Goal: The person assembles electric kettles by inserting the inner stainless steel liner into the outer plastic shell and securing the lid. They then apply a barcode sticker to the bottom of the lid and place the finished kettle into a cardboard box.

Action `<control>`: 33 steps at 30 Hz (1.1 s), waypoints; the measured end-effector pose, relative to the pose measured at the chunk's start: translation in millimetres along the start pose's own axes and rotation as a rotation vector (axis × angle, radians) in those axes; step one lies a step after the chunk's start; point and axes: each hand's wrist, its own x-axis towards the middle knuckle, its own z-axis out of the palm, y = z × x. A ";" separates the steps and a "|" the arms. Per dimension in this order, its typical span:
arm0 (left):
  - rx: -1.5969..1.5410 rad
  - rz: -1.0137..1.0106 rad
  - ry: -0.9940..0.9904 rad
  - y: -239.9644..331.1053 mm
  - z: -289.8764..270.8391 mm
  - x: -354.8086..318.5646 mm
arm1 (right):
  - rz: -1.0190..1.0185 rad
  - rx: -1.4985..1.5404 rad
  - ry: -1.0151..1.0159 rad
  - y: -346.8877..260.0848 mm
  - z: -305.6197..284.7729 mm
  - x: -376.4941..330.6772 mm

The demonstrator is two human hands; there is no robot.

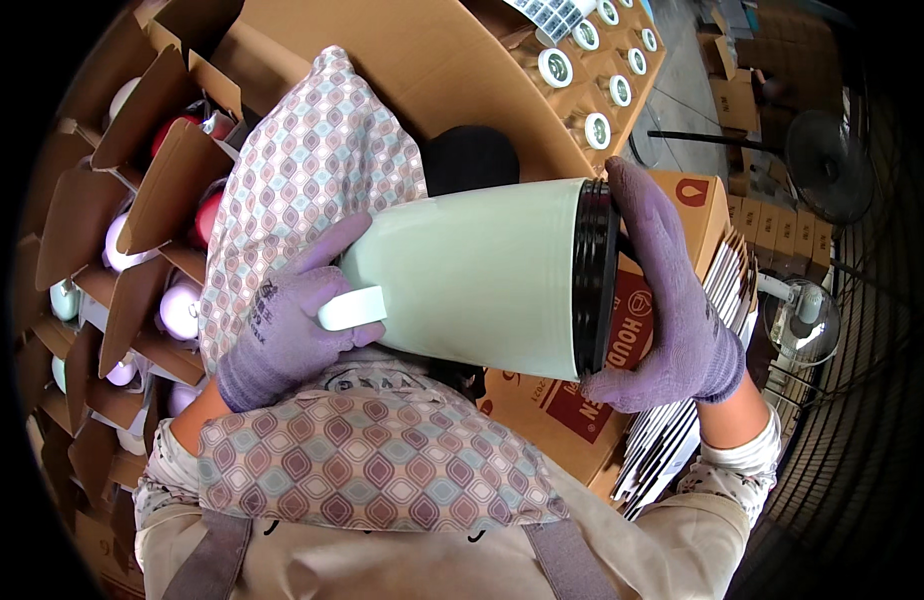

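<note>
Across the middle lies a pale mint-green vacuum jug body (472,270), held on its side in front of my apron. A black ribbed collar (596,278) rings its wide right end. From the narrower left end sticks out a small light-green tab (352,309); whether it is a spout or part of a handle I cannot tell. My left hand (297,320), in a purple knit glove, grips the narrow end around this tab. My right hand (672,300), gloved alike, spans the black collar, fingers at its upper edge and thumb side at its lower edge. The jug's open or closed end faces my right palm and is hidden.
At left stands a divided carton (142,215) with mint, lilac and red rounded items in its compartments. A patterned cloth (312,180) covers my lap. Beyond are a carton of white-rimmed glass liners (555,68), a printed box (602,400), stacked cardboard sheets (682,430) and fans (830,165).
</note>
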 end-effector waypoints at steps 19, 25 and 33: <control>0.021 0.020 -0.168 -6.5 -17.6 12.7 | -0.085 -0.132 -0.095 -15.6 3.3 9.0; -0.087 0.111 -0.331 -24.9 -39.7 35.6 | -0.364 -0.249 -0.100 -32.9 13.0 13.6; -0.206 -0.094 -0.369 -13.6 -33.3 43.9 | -0.299 -0.167 -0.038 -18.7 6.2 -9.1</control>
